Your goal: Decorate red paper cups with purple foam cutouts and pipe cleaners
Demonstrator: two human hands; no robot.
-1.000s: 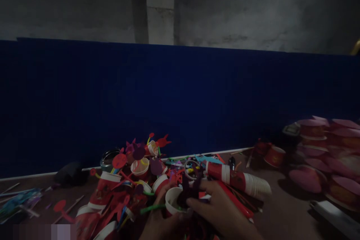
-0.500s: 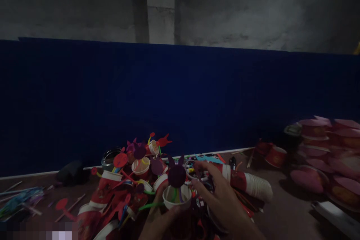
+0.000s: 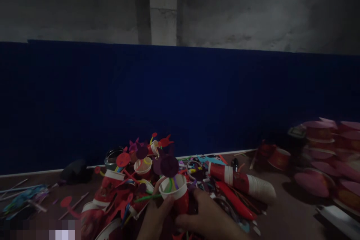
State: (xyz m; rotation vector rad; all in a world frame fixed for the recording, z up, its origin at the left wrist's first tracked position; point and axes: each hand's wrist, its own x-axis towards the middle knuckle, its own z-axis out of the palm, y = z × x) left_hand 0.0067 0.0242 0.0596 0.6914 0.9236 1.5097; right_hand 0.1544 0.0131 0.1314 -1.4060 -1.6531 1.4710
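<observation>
A red paper cup [image 3: 177, 195] with a white rim sits upright between both my hands at the bottom centre. A dark purple foam shape with ears [image 3: 168, 165] stands out of it on thin green and purple sticks. My left hand [image 3: 154, 218] grips the cup's left side, thumb up near the rim. My right hand [image 3: 206, 218] is closed against the cup's right side. A green stick [image 3: 146, 197] juts left from under the cup.
A heap of decorated red cups [image 3: 123, 183] lies to the left. A stack of red and white cups [image 3: 243, 182] lies on its side to the right. Pink-lidded cups [image 3: 323, 150] pile up at far right. A dark blue panel [image 3: 180, 97] backs the table.
My right hand has come back from near the scissors ring and closed on the cup. The cup has risen slightly and turned more upright, its red wall now showing.
</observation>
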